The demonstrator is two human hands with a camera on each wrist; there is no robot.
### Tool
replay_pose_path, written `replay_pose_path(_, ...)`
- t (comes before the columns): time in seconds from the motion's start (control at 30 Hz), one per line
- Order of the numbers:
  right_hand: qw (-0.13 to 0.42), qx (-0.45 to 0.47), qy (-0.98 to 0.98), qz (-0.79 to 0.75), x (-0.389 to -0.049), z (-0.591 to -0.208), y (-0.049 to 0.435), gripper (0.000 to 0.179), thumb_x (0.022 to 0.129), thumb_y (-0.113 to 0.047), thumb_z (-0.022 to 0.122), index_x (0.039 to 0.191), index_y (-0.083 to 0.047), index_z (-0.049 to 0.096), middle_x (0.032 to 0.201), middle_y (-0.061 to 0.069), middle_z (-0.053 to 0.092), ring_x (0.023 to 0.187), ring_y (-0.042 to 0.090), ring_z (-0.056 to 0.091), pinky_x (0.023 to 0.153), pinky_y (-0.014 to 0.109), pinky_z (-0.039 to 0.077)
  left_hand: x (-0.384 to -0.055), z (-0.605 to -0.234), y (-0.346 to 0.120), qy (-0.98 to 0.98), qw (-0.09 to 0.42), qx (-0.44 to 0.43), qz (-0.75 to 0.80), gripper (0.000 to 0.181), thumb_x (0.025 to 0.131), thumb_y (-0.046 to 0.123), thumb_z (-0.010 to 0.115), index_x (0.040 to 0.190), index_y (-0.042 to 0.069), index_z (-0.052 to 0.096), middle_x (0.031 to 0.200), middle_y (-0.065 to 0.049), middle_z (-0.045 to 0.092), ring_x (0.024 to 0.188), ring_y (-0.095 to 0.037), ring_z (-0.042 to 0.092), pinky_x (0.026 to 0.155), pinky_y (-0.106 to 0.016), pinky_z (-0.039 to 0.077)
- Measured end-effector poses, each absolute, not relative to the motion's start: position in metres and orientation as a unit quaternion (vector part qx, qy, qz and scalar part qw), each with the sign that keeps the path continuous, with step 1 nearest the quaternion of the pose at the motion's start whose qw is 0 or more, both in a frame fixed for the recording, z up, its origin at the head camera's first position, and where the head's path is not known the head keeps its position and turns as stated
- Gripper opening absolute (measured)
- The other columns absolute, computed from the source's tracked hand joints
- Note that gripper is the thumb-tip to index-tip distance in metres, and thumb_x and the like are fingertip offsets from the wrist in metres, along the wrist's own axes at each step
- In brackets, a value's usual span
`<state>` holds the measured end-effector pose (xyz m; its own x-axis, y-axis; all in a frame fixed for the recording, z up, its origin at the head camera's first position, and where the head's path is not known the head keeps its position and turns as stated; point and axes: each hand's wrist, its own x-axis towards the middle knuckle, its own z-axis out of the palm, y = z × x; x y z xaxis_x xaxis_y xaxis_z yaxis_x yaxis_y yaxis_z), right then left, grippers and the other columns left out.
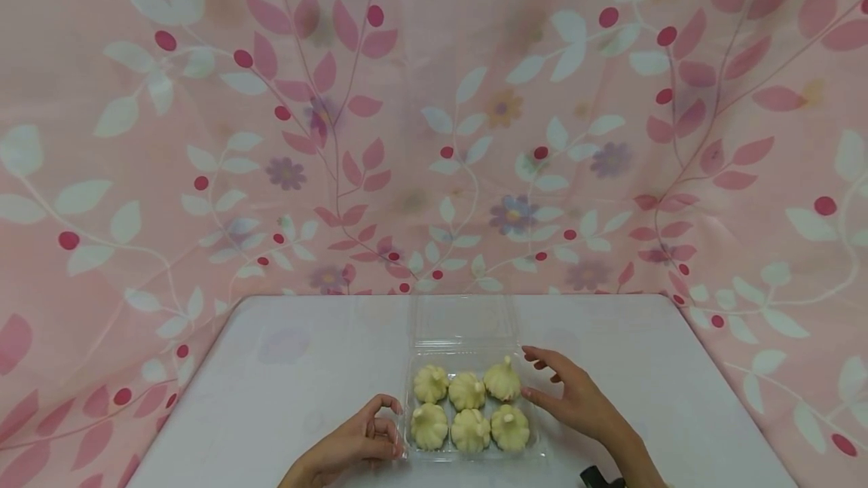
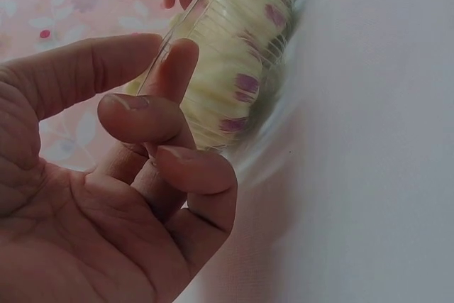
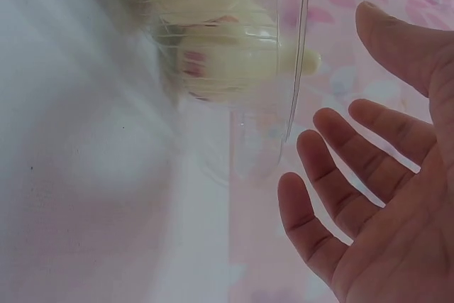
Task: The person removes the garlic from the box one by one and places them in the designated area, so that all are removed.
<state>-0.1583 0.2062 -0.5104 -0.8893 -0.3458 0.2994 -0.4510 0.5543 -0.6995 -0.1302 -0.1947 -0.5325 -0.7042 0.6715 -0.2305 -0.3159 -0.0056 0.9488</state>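
Several pale garlic bulbs (image 1: 469, 430) sit in two rows inside a clear plastic clamshell box (image 1: 468, 455). Its lid (image 1: 464, 321) lies folded back, away from me. At the box's left edge, my left hand (image 1: 359, 439) pinches the rim; in the left wrist view the thin rim runs between the fingers of that hand (image 2: 135, 161). On the other side, my right hand (image 1: 576, 396) is held beside the back right corner, fingers spread. The right wrist view shows this hand (image 3: 383, 175) apart from the wall, near a bulb (image 3: 227, 62) with purple patches.
The box rests on a white table (image 1: 271, 375) near its front edge. Behind the table hangs a pink cloth (image 1: 434, 134) printed with leaves and flowers. A dark object (image 1: 593, 477) shows beside the right wrist.
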Motion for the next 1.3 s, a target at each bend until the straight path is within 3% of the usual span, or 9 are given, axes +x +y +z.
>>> replay_pose_path(0.13, 0.068, 0.246, -0.876, 0.41, -0.156, -0.51, 0.206, 0.059, 0.089, -0.036, 0.074, 0.142, -0.026, 0.049, 0.121, -0.011, 0.06, 0.103, 0.022, 0.059, 0.078, 0.039, 0.05, -0.13, -0.533, -0.194, 0.606, 0.358, 0.148, 0.695, 0.061, 0.091, 0.004, 0.067, 0.132, -0.005, 0.023, 0.09, -0.001, 0.067, 0.072, -0.011, 0.058, 0.055, -0.023, 0.037)
replay_pose_path(0.4, 0.056, 0.298, -0.859, 0.412, -0.149, -0.509, 0.204, 0.055, 0.088, -0.035, 0.074, 0.135, -0.011, 0.057, 0.109, -0.002, 0.066, 0.092, 0.02, 0.06, 0.071, 0.036, 0.049, -0.132, -0.535, -0.195, 0.603, 0.36, 0.159, 0.694, 0.061, 0.091, 0.004, 0.066, 0.131, -0.007, 0.021, 0.09, -0.002, 0.067, 0.075, -0.011, 0.06, 0.055, -0.023, 0.038)
replay_pose_path(0.63, 0.061, 0.357, -0.83, 0.424, -0.146, -0.514, 0.199, 0.049, 0.085, -0.032, 0.077, 0.127, -0.011, 0.063, 0.101, -0.003, 0.067, 0.086, 0.017, 0.059, 0.069, 0.034, 0.049, -0.132, -0.534, -0.195, 0.597, 0.364, 0.155, 0.698, 0.059, 0.091, 0.003, 0.066, 0.129, -0.006, 0.022, 0.089, -0.003, 0.067, 0.077, -0.012, 0.062, 0.056, -0.023, 0.038)
replay_pose_path(0.97, 0.104, 0.392, -0.806, 0.432, -0.143, -0.525, 0.191, 0.039, 0.076, -0.015, 0.085, 0.112, -0.015, 0.069, 0.092, -0.003, 0.067, 0.08, 0.018, 0.06, 0.068, 0.033, 0.05, -0.132, -0.538, -0.196, 0.591, 0.372, 0.149, 0.701, 0.061, 0.091, 0.006, 0.067, 0.13, -0.005, 0.021, 0.089, -0.003, 0.067, 0.076, -0.011, 0.062, 0.055, -0.022, 0.039)
replay_pose_path(1.3, 0.131, 0.411, -0.784, 0.446, -0.135, -0.505, 0.181, 0.03, 0.072, -0.001, 0.085, 0.096, -0.011, 0.071, 0.09, 0.0, 0.069, 0.074, 0.017, 0.061, 0.063, 0.03, 0.05, -0.132, -0.539, -0.196, 0.589, 0.371, 0.149, 0.702, 0.061, 0.091, 0.004, 0.067, 0.13, -0.005, 0.021, 0.091, -0.003, 0.067, 0.078, -0.011, 0.062, 0.055, -0.022, 0.038)
